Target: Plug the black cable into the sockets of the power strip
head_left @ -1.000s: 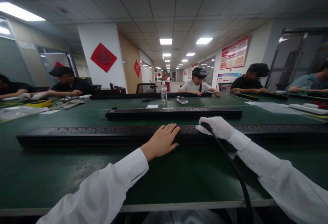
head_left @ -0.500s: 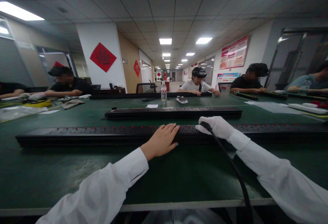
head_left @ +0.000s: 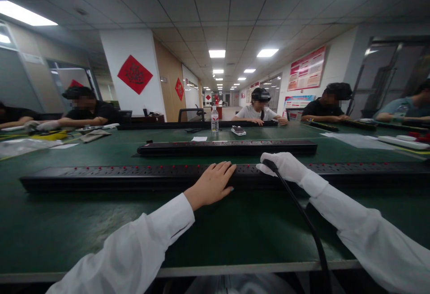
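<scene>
Black strip: lies crosswise before us, perhaps for easy reach.
Left hand: spread flat atop it, probably steadying.
Right hand: gloved, pinching the black cable near its end, likely for control.

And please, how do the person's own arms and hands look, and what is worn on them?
Both sleeves are long, white, loose and wrinkled, cuffed at the wrists. The left hand is bare, its thumbnail apparently painted blue-green; the right hand wears a white glove.
</scene>
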`<move>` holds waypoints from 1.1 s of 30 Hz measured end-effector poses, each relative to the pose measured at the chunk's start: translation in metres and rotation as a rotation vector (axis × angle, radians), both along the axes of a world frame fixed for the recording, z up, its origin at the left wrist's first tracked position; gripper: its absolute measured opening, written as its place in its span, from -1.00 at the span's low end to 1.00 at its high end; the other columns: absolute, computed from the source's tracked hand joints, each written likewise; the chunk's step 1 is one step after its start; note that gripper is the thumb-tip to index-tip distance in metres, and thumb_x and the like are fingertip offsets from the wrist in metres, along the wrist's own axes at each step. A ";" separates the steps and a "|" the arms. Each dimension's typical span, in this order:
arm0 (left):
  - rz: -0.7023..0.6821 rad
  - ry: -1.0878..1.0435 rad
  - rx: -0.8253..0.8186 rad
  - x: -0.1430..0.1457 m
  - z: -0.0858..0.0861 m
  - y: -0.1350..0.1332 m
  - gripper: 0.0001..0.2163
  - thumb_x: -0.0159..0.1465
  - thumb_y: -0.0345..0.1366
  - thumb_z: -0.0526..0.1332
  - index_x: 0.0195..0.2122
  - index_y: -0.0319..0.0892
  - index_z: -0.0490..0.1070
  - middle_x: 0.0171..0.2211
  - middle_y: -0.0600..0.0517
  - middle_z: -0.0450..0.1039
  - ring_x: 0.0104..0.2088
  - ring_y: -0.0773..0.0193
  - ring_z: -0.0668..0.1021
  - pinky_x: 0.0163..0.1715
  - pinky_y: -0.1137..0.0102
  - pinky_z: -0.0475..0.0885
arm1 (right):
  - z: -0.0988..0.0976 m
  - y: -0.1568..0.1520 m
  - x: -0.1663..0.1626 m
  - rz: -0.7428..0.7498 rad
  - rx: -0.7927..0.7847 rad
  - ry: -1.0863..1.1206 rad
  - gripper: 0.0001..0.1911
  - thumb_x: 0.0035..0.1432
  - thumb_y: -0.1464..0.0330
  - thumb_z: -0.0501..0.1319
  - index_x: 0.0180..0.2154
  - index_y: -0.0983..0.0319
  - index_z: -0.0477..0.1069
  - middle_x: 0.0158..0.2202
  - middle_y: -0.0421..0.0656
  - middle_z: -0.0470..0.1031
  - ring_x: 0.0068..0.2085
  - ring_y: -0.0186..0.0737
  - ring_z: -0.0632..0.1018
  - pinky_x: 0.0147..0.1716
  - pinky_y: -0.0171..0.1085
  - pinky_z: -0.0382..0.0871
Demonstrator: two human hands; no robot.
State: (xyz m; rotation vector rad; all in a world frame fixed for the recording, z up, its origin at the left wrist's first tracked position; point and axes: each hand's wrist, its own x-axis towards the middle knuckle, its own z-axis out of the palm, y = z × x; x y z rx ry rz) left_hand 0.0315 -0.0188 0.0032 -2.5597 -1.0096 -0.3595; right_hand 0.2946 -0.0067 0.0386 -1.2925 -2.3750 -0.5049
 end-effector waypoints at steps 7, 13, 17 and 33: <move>0.013 0.001 -0.003 0.001 0.000 -0.001 -0.44 0.20 -0.13 0.05 0.17 -0.20 -0.10 0.15 -0.16 0.10 0.14 0.10 0.18 0.07 0.19 0.11 | -0.001 0.001 0.001 0.002 0.001 0.010 -0.66 0.12 0.06 -0.05 -0.42 0.14 0.30 -0.58 -0.24 0.42 -0.51 -0.33 0.42 -0.51 -0.38 0.10; 0.002 -0.009 -0.002 0.000 -0.001 0.000 -0.45 0.20 -0.13 0.05 0.17 -0.20 -0.08 0.15 -0.15 0.10 0.14 0.09 0.19 0.07 0.17 0.12 | 0.000 0.000 0.000 -0.002 -0.009 0.004 -0.66 0.13 0.07 -0.06 -0.42 0.14 0.30 -0.58 -0.24 0.41 -0.52 -0.33 0.41 -0.52 -0.38 0.09; -0.003 -0.016 -0.003 0.000 -0.001 0.001 -0.45 0.20 -0.12 0.04 0.17 -0.20 -0.09 0.15 -0.16 0.09 0.13 0.08 0.19 0.06 0.17 0.12 | 0.000 0.000 0.000 0.000 -0.005 0.001 -0.66 0.13 0.07 -0.07 -0.42 0.14 0.29 -0.58 -0.23 0.41 -0.52 -0.33 0.41 -0.51 -0.38 0.10; -0.002 0.009 0.012 0.000 -0.002 0.002 -0.44 0.21 -0.12 0.04 0.18 -0.20 -0.10 0.15 -0.16 0.08 0.14 0.08 0.18 0.05 0.17 0.13 | 0.000 0.000 0.001 0.001 -0.002 0.008 -0.67 0.13 0.08 -0.05 -0.42 0.14 0.30 -0.58 -0.24 0.41 -0.52 -0.33 0.42 -0.50 -0.38 0.10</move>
